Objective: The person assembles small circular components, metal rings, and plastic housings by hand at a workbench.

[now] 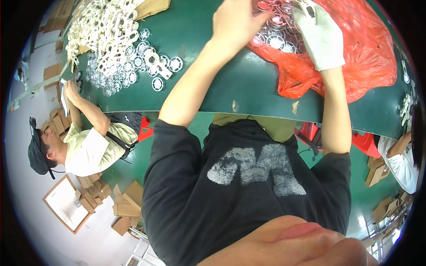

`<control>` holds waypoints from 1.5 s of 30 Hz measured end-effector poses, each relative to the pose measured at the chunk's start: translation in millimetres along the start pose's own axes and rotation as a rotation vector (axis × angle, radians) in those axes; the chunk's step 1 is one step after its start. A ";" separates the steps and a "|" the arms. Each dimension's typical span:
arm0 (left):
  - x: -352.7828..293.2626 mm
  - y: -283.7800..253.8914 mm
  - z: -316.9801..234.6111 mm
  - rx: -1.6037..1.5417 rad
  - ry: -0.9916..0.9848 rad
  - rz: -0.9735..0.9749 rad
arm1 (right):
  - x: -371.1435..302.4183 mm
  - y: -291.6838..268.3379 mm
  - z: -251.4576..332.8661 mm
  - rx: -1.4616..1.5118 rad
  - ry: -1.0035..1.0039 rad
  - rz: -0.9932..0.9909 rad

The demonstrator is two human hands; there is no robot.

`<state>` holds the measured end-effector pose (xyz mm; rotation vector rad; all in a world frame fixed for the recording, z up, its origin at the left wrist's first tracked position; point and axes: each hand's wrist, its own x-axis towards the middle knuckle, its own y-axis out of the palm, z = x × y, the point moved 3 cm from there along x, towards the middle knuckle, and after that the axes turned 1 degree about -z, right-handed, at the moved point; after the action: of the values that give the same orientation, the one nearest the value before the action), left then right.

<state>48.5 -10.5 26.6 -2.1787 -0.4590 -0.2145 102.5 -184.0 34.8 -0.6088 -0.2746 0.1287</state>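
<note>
Pinching a small cream-white plastic piece (308, 9), the right hand (321, 40) in its white fabric glove holds it above the heap, probably so it sits clear of the clutter. Beside it, the bare left hand (237, 22) has its thumb stretched toward round spoked clear-plastic discs (275, 42); its fingers run off the upper edge, so I cannot tell whether it grips anything. The left forearm slants inward, the right rises nearly straight. The discs lie on a thin, crumpled red plastic bag (370, 62), seemingly spread open for easy reach. Farther left, a large heap of cream-white plastic parts (104, 31) adjoins loose clear wheels (117, 73) on the dark green tabletop (213, 95), perhaps grouped by kind.
</note>
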 end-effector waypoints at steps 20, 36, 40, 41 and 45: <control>-32.3 -15.2 12.1 -0.073 0.809 -0.113 | -22.3 13.5 -1.4 -0.257 -0.135 0.375; -37.6 -25.5 1.9 -0.293 0.463 -0.083 | -34.2 18.2 6.1 -0.260 -0.320 0.413; -36.3 -33.2 5.0 -0.436 0.428 -0.068 | -32.9 14.1 15.7 -0.237 -0.232 0.402; -34.8 -33.7 3.5 -0.533 0.374 -0.041 | -31.8 13.9 16.6 -0.239 -0.230 0.400; -35.1 -29.6 2.2 -0.539 0.396 0.006 | -33.6 14.9 14.9 -0.244 -0.229 0.417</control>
<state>4.6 -1.2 36.1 -2.5668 -0.1774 -0.8287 65.5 -170.5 30.6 -0.8910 -0.3850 0.5752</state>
